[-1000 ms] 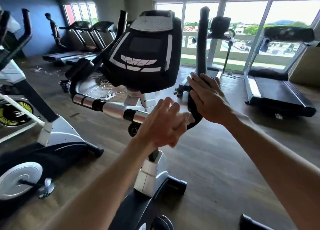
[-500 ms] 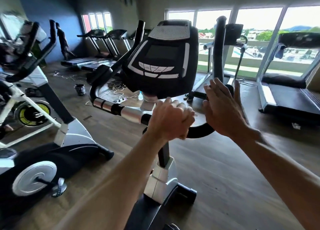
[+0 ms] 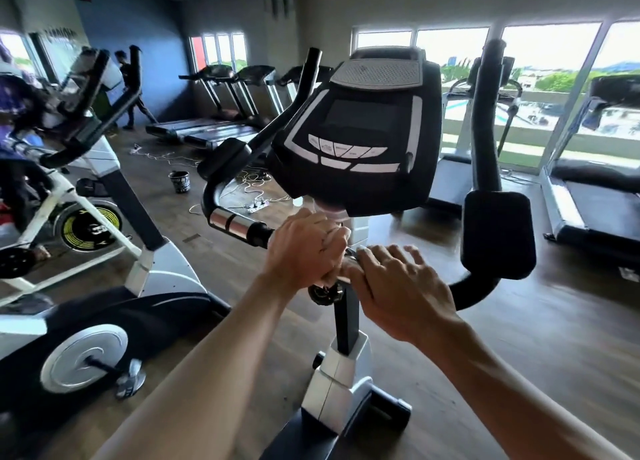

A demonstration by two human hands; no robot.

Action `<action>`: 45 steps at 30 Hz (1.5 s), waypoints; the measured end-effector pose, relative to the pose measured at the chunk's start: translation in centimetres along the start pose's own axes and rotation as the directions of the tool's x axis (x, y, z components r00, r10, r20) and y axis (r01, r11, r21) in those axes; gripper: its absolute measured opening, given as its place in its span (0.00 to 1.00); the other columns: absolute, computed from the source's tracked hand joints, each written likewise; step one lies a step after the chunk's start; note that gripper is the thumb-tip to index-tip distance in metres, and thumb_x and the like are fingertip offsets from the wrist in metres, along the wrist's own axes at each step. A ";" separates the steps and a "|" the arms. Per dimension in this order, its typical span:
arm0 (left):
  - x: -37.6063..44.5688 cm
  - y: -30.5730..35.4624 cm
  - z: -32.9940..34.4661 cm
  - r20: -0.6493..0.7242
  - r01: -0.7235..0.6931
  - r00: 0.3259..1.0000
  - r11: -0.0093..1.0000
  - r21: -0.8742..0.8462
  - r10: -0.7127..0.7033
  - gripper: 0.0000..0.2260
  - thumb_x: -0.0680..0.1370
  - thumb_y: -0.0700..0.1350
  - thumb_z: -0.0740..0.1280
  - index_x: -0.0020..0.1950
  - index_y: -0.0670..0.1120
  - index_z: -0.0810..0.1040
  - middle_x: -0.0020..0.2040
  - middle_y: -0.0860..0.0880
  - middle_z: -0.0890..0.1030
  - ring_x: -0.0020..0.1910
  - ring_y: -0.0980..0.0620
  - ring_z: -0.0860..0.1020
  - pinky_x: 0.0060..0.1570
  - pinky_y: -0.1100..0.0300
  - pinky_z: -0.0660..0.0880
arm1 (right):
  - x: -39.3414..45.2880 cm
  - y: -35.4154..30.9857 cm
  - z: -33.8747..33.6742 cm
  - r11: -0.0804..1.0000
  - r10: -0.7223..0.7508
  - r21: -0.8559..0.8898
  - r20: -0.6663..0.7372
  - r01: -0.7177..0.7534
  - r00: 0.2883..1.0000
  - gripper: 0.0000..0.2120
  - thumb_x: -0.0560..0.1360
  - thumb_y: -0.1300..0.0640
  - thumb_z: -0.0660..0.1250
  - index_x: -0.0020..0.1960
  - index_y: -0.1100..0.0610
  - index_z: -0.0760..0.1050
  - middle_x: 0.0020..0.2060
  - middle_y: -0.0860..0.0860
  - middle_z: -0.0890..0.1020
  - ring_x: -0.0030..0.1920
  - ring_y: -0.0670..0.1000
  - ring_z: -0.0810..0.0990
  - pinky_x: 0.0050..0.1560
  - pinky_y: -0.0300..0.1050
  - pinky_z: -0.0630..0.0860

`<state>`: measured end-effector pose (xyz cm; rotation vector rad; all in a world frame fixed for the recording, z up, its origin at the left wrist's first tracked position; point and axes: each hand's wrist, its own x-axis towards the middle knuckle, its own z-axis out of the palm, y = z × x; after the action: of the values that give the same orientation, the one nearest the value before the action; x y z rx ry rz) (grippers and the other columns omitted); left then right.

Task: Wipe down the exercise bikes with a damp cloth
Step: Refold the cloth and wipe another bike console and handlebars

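From the head camera, we have both hands at the middle of the handlebar (image 3: 239, 225) of the nearest exercise bike (image 3: 341, 387), just under its console (image 3: 360, 130). Our left hand (image 3: 304, 255) is clenched round the bar next to the black collar, with something pale bunched under the fingers; we take this for the damp cloth (image 3: 337, 232), though only a sliver shows and we cannot be sure. Our right hand (image 3: 401, 293) lies over the bar just beside the left, fingers spread and fairly straight, touching or nearly touching the metal, gripping nothing that we can see.

The step in hand looks like wiping the centre of the bar, where it meets the post (image 3: 346, 321). To do it well, we should keep the cloth wrapped right round the tube, not just on top, and twist as we slide so the underside gets cleaned too. The chrome sensor section to the left wants a firm pass, since sweat gathers there. The right hand is best used to steady the bar, kept off the part already wiped.

We should work outward from the centre to the padded right grip (image 3: 497, 234) and up the upright horn, then the left curve. Around the console we should go lightly and wring the cloth first, as drips near the buttons could do harm.

A second bike (image 3: 104, 307) stands just to our left, not yet our concern.
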<state>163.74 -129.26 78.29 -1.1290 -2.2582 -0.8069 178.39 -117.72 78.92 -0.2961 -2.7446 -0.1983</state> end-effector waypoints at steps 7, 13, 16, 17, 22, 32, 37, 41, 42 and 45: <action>1.6 -1.4 -0.8 0.027 0.147 0.989 0.989 -0.036 -0.146 0.13 0.81 0.53 0.59 0.44 0.47 0.77 0.41 0.54 0.76 0.44 0.50 0.78 0.46 0.52 0.77 | -0.3 0.2 0.2 0.992 -0.035 -0.118 0.011 0.036 0.999 0.28 0.84 0.41 0.46 0.72 0.55 0.71 0.59 0.53 0.83 0.56 0.56 0.83 0.63 0.58 0.75; 0.4 0.4 -0.4 -0.032 0.237 0.971 0.972 0.007 -0.237 0.15 0.83 0.56 0.60 0.48 0.46 0.75 0.54 0.47 0.79 0.56 0.48 0.75 0.58 0.50 0.73 | -0.4 0.0 0.4 0.996 -0.001 -0.092 -0.008 0.000 1.000 0.28 0.83 0.39 0.46 0.70 0.53 0.73 0.59 0.51 0.83 0.57 0.55 0.83 0.66 0.59 0.73; -1.6 -0.1 -0.3 0.025 0.104 0.994 0.994 0.042 -0.105 0.20 0.82 0.54 0.53 0.52 0.44 0.81 0.62 0.46 0.80 0.70 0.46 0.71 0.74 0.43 0.63 | -0.1 -0.5 0.1 0.999 0.036 0.018 -0.022 -0.035 0.999 0.28 0.81 0.37 0.45 0.66 0.49 0.76 0.58 0.47 0.83 0.58 0.52 0.81 0.70 0.58 0.69; -1.5 -0.8 -0.5 0.047 0.050 0.998 0.998 0.042 -0.052 0.19 0.81 0.52 0.53 0.53 0.44 0.81 0.62 0.47 0.80 0.69 0.47 0.71 0.73 0.44 0.63 | 0.3 -0.8 -0.1 0.998 0.046 0.049 0.001 -0.046 0.999 0.27 0.81 0.38 0.45 0.65 0.49 0.76 0.59 0.47 0.83 0.59 0.51 0.81 0.70 0.55 0.69; 2.0 -2.0 -1.6 0.296 0.044 0.951 0.989 0.138 -0.084 0.18 0.81 0.52 0.57 0.55 0.43 0.81 0.56 0.46 0.81 0.56 0.48 0.76 0.59 0.50 0.73 | 2.0 -2.5 -0.1 0.995 0.058 0.076 0.098 -0.066 0.994 0.24 0.82 0.38 0.47 0.58 0.52 0.73 0.54 0.49 0.81 0.54 0.51 0.80 0.59 0.50 0.72; 3.3 -0.9 -1.5 0.404 0.023 0.905 0.964 0.266 -0.133 0.17 0.81 0.53 0.57 0.50 0.43 0.80 0.51 0.43 0.80 0.54 0.45 0.76 0.49 0.51 0.68 | 1.9 -2.7 0.4 0.998 0.046 -0.045 0.053 -0.044 0.998 0.26 0.82 0.38 0.43 0.58 0.52 0.74 0.49 0.48 0.82 0.48 0.51 0.82 0.46 0.47 0.76; 3.1 -2.0 -1.9 0.453 0.027 0.886 0.986 0.168 -0.101 0.22 0.78 0.57 0.54 0.58 0.46 0.81 0.52 0.47 0.79 0.56 0.47 0.76 0.56 0.49 0.73 | 1.8 -2.9 0.6 0.997 0.044 -0.057 0.015 -0.043 0.999 0.25 0.82 0.38 0.44 0.56 0.52 0.74 0.46 0.47 0.82 0.45 0.50 0.83 0.38 0.44 0.72; 4.5 -1.4 -1.0 0.451 0.075 0.872 0.964 0.256 -0.188 0.18 0.80 0.53 0.56 0.54 0.48 0.83 0.54 0.43 0.80 0.54 0.42 0.77 0.56 0.48 0.74 | 1.7 -2.7 0.8 0.997 0.046 -0.065 -0.017 -0.047 0.999 0.25 0.82 0.37 0.42 0.57 0.50 0.72 0.47 0.45 0.81 0.45 0.49 0.82 0.34 0.43 0.65; 4.5 -1.1 -0.9 0.432 0.073 0.882 0.959 0.275 -0.191 0.17 0.81 0.52 0.57 0.55 0.47 0.83 0.55 0.42 0.80 0.56 0.41 0.76 0.56 0.48 0.72 | 1.6 -2.6 0.8 0.996 0.045 -0.070 -0.027 -0.047 0.999 0.25 0.82 0.37 0.42 0.57 0.50 0.73 0.46 0.45 0.81 0.44 0.48 0.82 0.34 0.43 0.64; 3.5 -1.3 -1.4 0.398 0.048 0.907 0.972 0.229 -0.139 0.18 0.81 0.53 0.58 0.58 0.44 0.81 0.57 0.43 0.80 0.58 0.43 0.75 0.58 0.48 0.71 | 1.3 -2.6 1.0 0.996 0.046 -0.070 -0.046 -0.049 0.998 0.27 0.82 0.37 0.41 0.56 0.50 0.74 0.45 0.44 0.81 0.43 0.48 0.82 0.32 0.42 0.64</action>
<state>161.00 -129.00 81.12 -1.1794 -2.6867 -0.3629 176.23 -119.87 78.29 -0.3707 -2.6878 -0.2864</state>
